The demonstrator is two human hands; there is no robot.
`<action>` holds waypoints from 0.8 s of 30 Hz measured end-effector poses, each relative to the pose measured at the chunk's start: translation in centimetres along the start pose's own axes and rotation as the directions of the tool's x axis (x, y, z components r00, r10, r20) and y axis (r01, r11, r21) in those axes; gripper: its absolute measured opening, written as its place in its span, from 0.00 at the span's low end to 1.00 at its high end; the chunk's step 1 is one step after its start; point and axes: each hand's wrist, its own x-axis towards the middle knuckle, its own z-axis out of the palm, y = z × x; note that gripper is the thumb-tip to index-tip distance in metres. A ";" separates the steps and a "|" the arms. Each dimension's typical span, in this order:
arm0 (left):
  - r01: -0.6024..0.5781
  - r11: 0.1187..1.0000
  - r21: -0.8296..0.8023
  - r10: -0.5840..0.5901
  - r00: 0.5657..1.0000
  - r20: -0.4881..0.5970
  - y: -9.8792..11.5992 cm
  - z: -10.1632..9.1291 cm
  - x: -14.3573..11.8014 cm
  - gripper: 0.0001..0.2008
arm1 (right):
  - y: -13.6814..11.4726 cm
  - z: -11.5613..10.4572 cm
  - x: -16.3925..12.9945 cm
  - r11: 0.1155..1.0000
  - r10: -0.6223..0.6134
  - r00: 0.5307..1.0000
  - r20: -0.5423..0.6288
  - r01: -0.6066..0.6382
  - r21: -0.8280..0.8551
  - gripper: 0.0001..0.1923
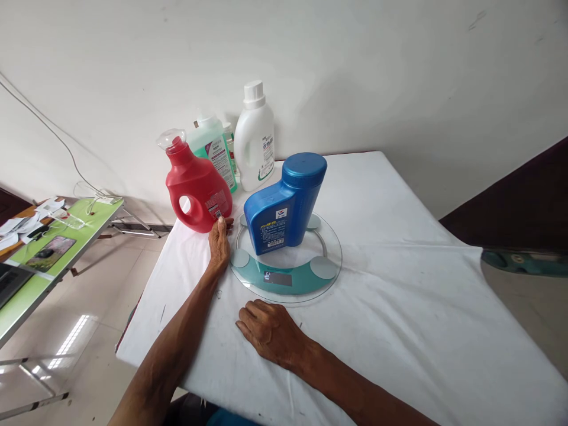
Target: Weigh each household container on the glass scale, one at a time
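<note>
A round glass scale (pixel 284 297) with a teal band and a small lit display lies flat on the table. On it stands a blue bottle (pixel 286 207) with a wide blue cap and a slanted shoulder. My left hand (pixel 219 247) rests at the scale's left edge, just below a red detergent jug (pixel 199 189); its thumb points up and its fingers reach out, partly hidden, with nothing seen in them. In front of the scale, my right hand (pixel 268 331) lies on the cloth, fingers curled in and holding nothing visible.
Behind the scale stand a white detergent bottle (pixel 255 139) and a green bottle (pixel 215 148). A white cloth (pixel 399 296) covers the table, creased at the right. To the left, a green desk (pixel 84 228) bears papers and a mouse. A white wall (pixel 377 71) rises behind.
</note>
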 end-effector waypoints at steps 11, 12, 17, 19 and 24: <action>0.010 1.000 0.002 -0.010 1.000 -0.003 0.1 0.0 -0.1 0.35 | 0.0 0.0 -0.2 1.000 0.001 1.000 0.001 -0.001 0.004 0.12; 0.010 1.000 0.006 -0.010 1.000 -0.003 0.1 0.0 -0.1 0.35 | 0.1 0.0 -0.2 1.000 0.002 1.000 -0.001 -0.002 0.007 0.12; 0.003 1.000 0.016 -0.003 1.000 -0.006 0.0 0.0 -0.1 0.35 | 0.0 0.1 -0.2 1.000 0.006 1.000 0.012 -0.006 0.018 0.12; 0.002 1.000 0.014 -0.002 1.000 -0.003 0.0 0.0 -0.1 0.35 | 0.0 0.1 -0.2 1.000 0.009 1.000 0.004 -0.009 0.016 0.12; 0.001 1.000 0.002 -0.001 1.000 0.008 0.1 0.0 -0.1 0.36 | 0.1 0.1 -0.2 1.000 0.005 1.000 0.002 -0.005 0.013 0.12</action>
